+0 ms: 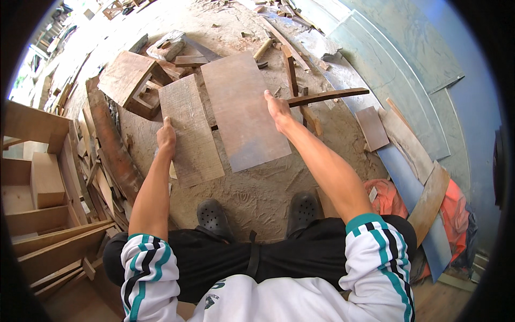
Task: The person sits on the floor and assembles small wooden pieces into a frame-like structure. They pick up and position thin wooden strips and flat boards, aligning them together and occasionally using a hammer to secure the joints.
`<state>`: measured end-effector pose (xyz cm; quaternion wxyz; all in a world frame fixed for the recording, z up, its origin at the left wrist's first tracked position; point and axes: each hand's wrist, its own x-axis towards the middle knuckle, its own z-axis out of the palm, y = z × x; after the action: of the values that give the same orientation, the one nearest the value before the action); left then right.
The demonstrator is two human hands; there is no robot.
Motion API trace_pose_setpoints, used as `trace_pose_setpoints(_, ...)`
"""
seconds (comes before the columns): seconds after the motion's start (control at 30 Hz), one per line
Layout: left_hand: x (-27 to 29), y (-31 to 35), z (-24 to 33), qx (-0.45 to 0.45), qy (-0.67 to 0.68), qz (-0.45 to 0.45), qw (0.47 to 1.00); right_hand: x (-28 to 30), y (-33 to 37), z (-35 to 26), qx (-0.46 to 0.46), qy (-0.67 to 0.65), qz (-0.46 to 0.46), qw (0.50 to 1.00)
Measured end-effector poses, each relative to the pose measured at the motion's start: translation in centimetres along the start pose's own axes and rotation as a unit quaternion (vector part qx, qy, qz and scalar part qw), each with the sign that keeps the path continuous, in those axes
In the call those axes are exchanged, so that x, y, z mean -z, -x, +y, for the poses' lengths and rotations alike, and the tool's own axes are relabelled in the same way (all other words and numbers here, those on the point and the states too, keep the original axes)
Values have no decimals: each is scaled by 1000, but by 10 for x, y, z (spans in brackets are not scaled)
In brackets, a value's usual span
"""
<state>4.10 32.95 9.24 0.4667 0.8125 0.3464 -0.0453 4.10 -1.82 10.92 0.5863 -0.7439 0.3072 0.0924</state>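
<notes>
Wide panel (244, 110) ctr frame, R edge pinched in R hand (277, 112); narrower panel (191, 131) just L, L edge pinched in L hand (167, 139). Dark stick (330, 97) upper R of ctr, can't tell if held. Wood box (126, 78) upper L.

The left panel (194, 139) was positioned just beside the right panel (244, 118), both beyond the shoes (212, 217); a box (124, 75) was seen behind the left panel, shelving (40, 221) far left, glass sheets (394, 80) far right.
</notes>
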Motion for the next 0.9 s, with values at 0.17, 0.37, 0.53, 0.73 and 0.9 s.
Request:
trace_pose_setpoints(0.17,-3,14,12,32,5,-5,999,6,-2,3,7,0,9,1000)
trace_pose_setpoints(0.37,0,4,4,16,9,-13,1000,12,5,-2,-6,7,1,1000)
trace_pose_setpoints(0.53,-4,5,5,23,10,1,1000,12,-1,6,6,11,10,1000)
trace_pose_setpoints(0.73,-1,1,3,11,-24,7,1000,13,0,8,-11,-19,-11,1000)
trace_pose_setpoints(0.9,-1,11,9,7,-34,8,999,15,-2,12,0,-9,7,1000)
